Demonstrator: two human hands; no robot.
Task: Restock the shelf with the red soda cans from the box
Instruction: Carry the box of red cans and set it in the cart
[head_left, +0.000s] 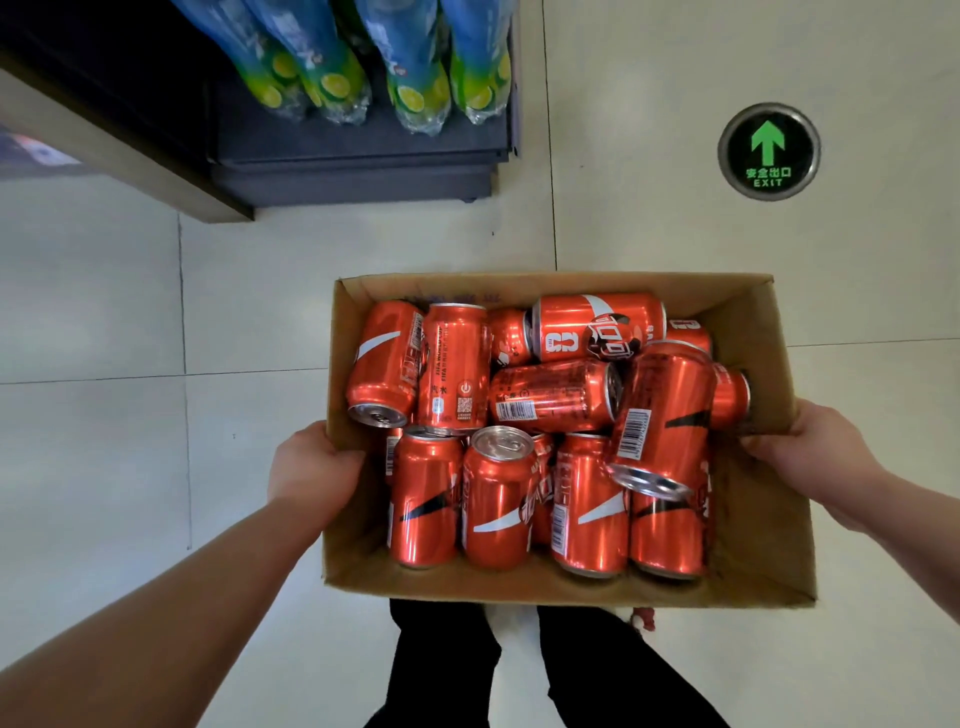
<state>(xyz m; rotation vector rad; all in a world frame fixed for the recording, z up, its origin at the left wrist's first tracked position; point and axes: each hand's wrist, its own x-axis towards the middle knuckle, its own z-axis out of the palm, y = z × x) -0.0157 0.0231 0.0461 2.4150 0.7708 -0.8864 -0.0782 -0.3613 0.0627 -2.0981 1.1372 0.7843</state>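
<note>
**Box of cans held in both hands; shelf lying ahead and to the left**

Standing on the pale tiled floor (156, 312), with dark trouser legs (597, 670) showing just below the near wall. Gripping the cardboard box (753, 525) at mid-length on either side, left hand (311, 467) on the left wall and right hand (815, 447) on the right wall. Curling the fingers (343, 457) of both round the cardboard and holding nothing else. Apparently holding it clear of the floor and roughly level.

Carrying the red soda cans (498, 493) loose inside: standing roughly upright in the near row, leaning tilted across the neighbours at the right, lying on their sides further back, with long axes running partly left to right and partly front to back.

Facing the shelf (363, 150) beyond, ahead and to the left, well apart from the far wall, with green-and-blue bottles (332, 78) filling its visible tier. Judging the left hand the nearer to it. Judging no can pickable with both hands occupied, so probably setting the load down near the shelf foot first. Noting a lit exit marker (769, 150) in the floor, far right.
</note>
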